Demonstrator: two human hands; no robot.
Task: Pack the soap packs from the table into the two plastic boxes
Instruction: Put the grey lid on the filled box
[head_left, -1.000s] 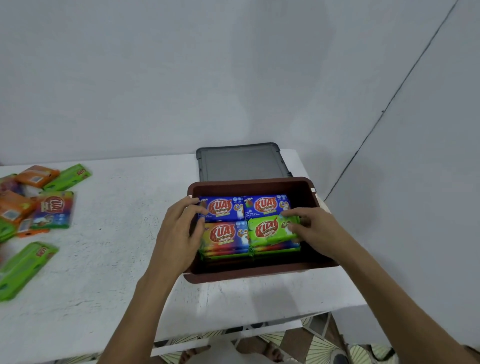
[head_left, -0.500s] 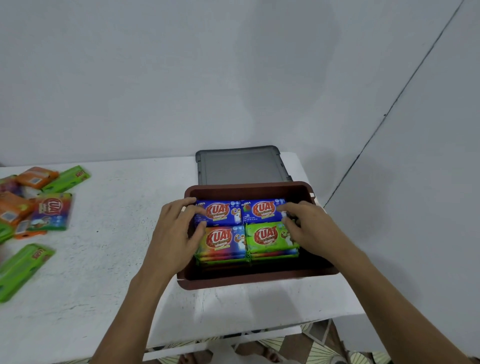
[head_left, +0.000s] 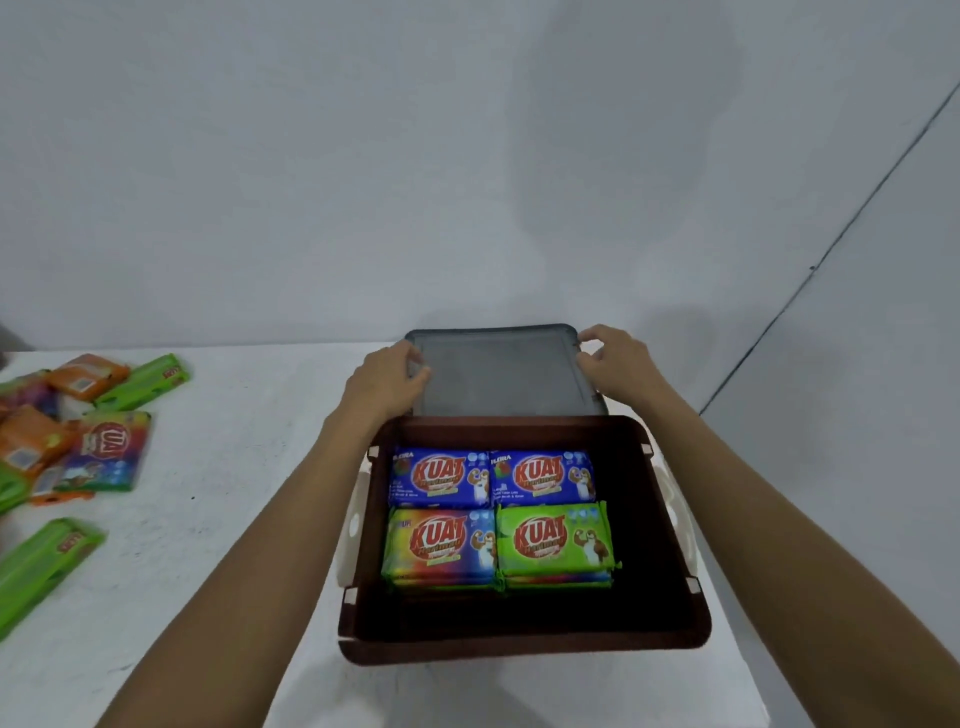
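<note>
Left hand (head_left: 387, 382) and right hand (head_left: 621, 364) grip the grey lid (head_left: 498, 371), fingers curled. Soap packs (head_left: 496, 519) lie below, inside the brown box (head_left: 519, 647).

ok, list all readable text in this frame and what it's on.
"KUAT": left blue pack, right blue pack, rainbow pack, green pack, all in the brown box.
"FLORA": corner of both blue packs, faint.
Blurred: red logo on the loose pack on the table.
Too small: small print on all packs.
No text: grey lid.
</note>
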